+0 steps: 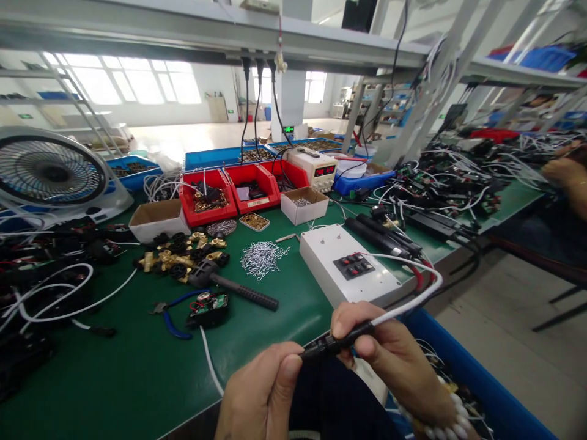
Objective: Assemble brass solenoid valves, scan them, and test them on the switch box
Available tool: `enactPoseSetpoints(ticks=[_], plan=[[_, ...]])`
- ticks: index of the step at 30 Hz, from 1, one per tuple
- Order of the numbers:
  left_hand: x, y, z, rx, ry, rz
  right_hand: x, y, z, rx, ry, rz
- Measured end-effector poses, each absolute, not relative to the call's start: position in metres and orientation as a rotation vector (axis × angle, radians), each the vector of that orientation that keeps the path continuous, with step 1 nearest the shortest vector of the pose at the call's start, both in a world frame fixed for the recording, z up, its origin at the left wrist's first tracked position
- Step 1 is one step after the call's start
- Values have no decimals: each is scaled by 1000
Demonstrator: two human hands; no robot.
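In front of my body, both hands hold a black cable connector (326, 346). My left hand (268, 385) pinches its left end between thumb and fingers. My right hand (397, 357) grips its right end, where a white cable (413, 300) comes out and loops back toward a grey box (351, 269) with red and black terminals. The two black parts meet end to end; how deeply they are joined I cannot tell. Left of my hands lies a small black housing with an exposed circuit board (208, 307); its white lead runs behind my left hand.
Blue-handled pliers (177, 315), a black hammer (238, 287), metal clips (261, 258) and brass fittings (177, 256) lie on the green bench. Red bins (208, 217), a power supply (316, 168) and a fan (55, 174) stand behind. A blue crate (499, 391) sits at lower right. Another person's hand (566, 174) is far right.
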State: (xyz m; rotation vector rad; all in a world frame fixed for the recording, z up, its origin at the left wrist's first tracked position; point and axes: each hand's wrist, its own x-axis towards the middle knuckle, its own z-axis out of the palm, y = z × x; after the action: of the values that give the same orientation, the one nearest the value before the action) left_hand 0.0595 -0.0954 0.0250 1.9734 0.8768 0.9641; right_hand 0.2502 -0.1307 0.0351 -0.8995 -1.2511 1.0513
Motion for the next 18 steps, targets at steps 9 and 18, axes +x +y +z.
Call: enactPoseSetpoints(ticks=[9, 18], plan=[[69, -96, 12, 2263, 775, 966, 257, -136, 18, -975, -1196, 1064], [3, -6, -20, 2092, 1694, 920, 304, -171, -13, -1809, -1920, 1601]])
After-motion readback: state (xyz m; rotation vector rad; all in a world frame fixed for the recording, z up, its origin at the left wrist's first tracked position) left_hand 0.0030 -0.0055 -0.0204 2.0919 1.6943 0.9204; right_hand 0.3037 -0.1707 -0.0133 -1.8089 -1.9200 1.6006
